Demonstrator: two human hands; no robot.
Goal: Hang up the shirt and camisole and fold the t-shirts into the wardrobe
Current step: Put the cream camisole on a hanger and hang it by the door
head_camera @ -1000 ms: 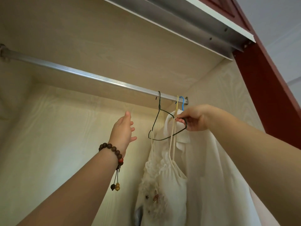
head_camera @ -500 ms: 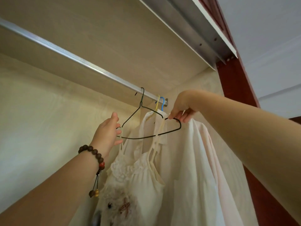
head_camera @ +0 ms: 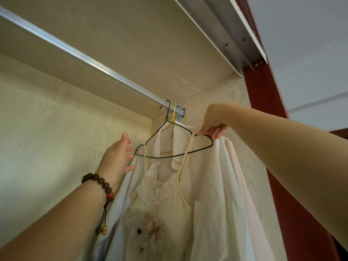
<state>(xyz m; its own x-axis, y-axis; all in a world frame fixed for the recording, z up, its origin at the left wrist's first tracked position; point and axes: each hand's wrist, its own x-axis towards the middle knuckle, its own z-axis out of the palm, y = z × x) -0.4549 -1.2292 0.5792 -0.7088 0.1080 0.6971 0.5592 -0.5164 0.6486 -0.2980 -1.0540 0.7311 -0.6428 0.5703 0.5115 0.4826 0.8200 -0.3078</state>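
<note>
A cream camisole (head_camera: pixel 162 208) with a lace neckline hangs by thin straps from a black wire hanger (head_camera: pixel 169 156) hooked on the silver rail (head_camera: pixel 79 57). Behind it a white shirt (head_camera: pixel 222 185) hangs on a yellow hanger (head_camera: pixel 174 113). My right hand (head_camera: pixel 212 123) pinches the right shoulder of the black hanger. My left hand (head_camera: pixel 118 157), with a bead bracelet on the wrist, is spread with straight fingers beside the hanger's left end, fingertips at the shirt's edge. No t-shirts are in view.
A blue hanger hook (head_camera: pixel 179 113) sits at the rail's right end by the wardrobe side wall (head_camera: pixel 226 91). The wardrobe's top panel (head_camera: pixel 131 34) is above, and a red door frame (head_camera: pixel 263 95) stands at the right.
The black hanger has turned from edge-on to face me, spreading the camisole in front of the shirt. My left hand moved right to the hanger's left end. The view shifted closer and up.
</note>
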